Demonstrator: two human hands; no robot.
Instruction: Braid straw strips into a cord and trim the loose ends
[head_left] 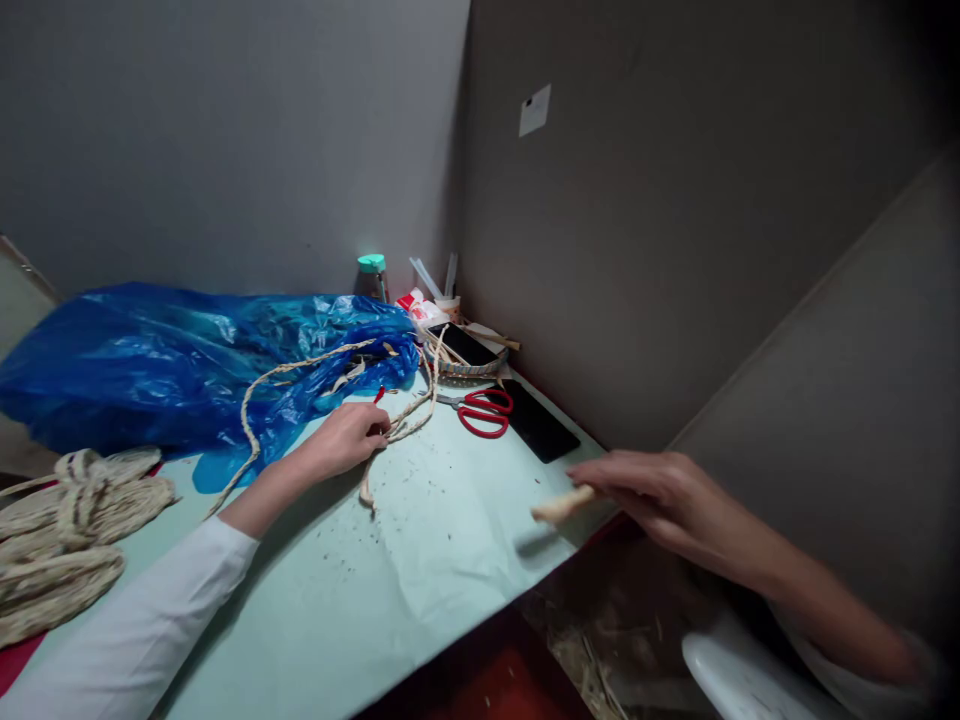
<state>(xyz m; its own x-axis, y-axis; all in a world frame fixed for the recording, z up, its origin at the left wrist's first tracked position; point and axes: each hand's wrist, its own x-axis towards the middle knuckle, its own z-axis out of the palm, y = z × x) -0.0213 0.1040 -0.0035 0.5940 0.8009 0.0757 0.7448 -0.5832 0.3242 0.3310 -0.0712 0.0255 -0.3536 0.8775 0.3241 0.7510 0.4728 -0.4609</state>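
My left hand point(352, 438) rests on the table with its fingers closed on a thin braided cord point(421, 424), made of pale plant-like fibre. One loose end of the cord curls below the fingers, and a loop of it rises toward the small basket. Over the table's right edge, my right hand point(667, 495) is slightly blurred by motion. Between its fingers and thumb sits a short pale strip point(562, 505), its material unclear. Red-handled scissors point(486, 412) lie between the hands, beside a black phone-like slab point(536, 420).
A large blue plastic bag point(150, 370) spreads along the back left. Bundled braided cord point(75, 525) lies at the left. A basket point(469, 368) holding a dark phone stands at the back near a green-lidded bottle point(372, 278). Walls close off the back and right. A white stool-like edge point(720, 660) shows lower right.
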